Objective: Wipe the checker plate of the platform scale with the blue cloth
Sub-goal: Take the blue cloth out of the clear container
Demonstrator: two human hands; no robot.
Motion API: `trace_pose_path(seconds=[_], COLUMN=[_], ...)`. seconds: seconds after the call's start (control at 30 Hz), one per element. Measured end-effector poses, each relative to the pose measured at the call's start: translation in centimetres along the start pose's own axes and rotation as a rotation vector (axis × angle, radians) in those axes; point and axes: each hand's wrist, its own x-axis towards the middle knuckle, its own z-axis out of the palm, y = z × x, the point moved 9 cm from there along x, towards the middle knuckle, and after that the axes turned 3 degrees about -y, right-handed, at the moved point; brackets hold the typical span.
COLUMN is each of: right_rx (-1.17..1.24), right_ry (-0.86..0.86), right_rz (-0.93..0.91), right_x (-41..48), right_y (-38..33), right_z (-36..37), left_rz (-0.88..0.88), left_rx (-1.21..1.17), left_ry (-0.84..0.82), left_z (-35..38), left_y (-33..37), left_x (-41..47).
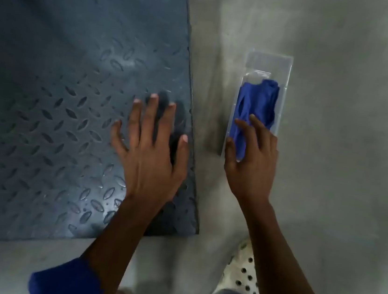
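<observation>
The left hand (pixel 148 156), fingers spread, lies flat by the right edge of the checker plate (pixel 61 81). Beside it on the concrete floor (pixel 335 139), the blue cloth (pixel 257 101) lies in a clear tray (pixel 267 60), long axis running away, the right hand (pixel 251 166) pinching its near end

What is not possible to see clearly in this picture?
Head view: the checker plate is cut off by the left and top edges.
Head view: the right hand covers the near end of the blue cloth, so its grip is unclear.
Head view: the left hand hides the plate beneath it.
</observation>
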Motion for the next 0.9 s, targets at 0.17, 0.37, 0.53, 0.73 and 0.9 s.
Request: trace_pose_path(seconds=[0.17, 0.37, 0.53, 0.73, 0.9], right_rx=[0.05, -0.003, -0.168, -0.225, -0.109], right_ry=[0.078, 0.0, -0.21, -0.324, -0.1], right_rz=[0.069, 0.136, 0.262, 0.267, 0.233], right_x=[0.3, 1.2, 3.0, 4.8, 4.7], right_y=[1.8, 3.4, 4.5, 5.0, 4.3], right_z=[1.2, 4.2, 5.6, 6.6, 4.8], left_rz=[0.003, -0.001, -0.021, -0.023, -0.017], left_rx=[-0.056, -0.096, -0.115, -0.097, -0.082], left_ry=[0.034, 0.103, 0.116, 0.071, 0.053], left_z=[0.9, 1.3, 1.0, 0.9, 1.0], left_y=[-0.4, -0.6, -0.6, -0.5, -0.4], left_x=[-1.1, -0.8, -0.7, -0.4, -0.3])
